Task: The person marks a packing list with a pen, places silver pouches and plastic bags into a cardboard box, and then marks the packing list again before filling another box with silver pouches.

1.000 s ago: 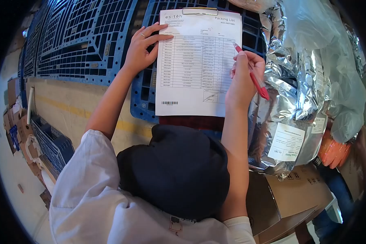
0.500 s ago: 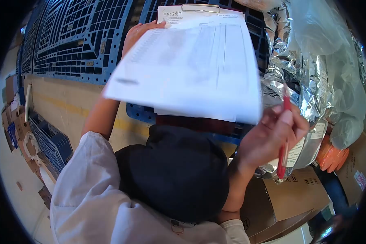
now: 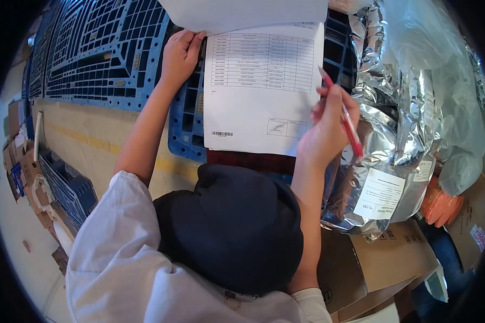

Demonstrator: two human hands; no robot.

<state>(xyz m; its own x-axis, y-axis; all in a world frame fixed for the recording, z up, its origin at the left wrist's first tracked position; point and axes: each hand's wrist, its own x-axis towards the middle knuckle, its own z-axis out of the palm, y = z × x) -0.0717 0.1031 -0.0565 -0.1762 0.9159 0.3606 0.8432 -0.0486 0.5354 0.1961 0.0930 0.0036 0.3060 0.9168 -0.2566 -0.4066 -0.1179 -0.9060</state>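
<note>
The left hand (image 3: pixel 182 60), fingers curled nearly closed, pinches the upper left edge of the papers where a raised page (image 3: pixel 245 12) folds back. The right hand (image 3: pixel 328 121) is closed around a red pen (image 3: pixel 341 116) at the right edge of the printed sheet (image 3: pixel 253 102), which lies above a blue pallet (image 3: pixel 187 139), beside foil bags (image 3: pixel 380 172).

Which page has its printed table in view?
The flat lower page, with the barcode and a scribble in its bottom box. The upper page is curled up beyond it, with no print visible.
</note>
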